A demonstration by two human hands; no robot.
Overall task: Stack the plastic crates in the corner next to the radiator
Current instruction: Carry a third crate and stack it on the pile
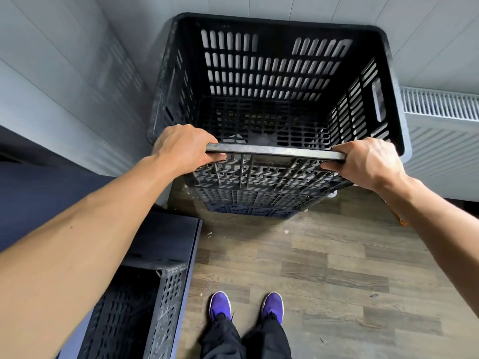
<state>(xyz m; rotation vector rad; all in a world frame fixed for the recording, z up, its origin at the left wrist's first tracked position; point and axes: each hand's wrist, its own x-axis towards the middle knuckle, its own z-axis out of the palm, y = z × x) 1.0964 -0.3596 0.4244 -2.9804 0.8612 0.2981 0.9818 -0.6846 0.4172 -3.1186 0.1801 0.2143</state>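
A large black slotted plastic crate (272,73) stands open-topped in the corner, on top of other crates (254,203) whose latticed sides show beneath it. My left hand (181,149) grips the left end of its near rim. My right hand (368,161) grips the right end of the same rim. The crate is empty inside. A white radiator (440,107) is on the wall just right of the stack.
Another black crate (134,312) sits on the floor at lower left beside a dark flat panel (166,237). Grey walls meet behind the stack. My feet in purple shoes (246,304) stand on wood-look flooring (337,268).
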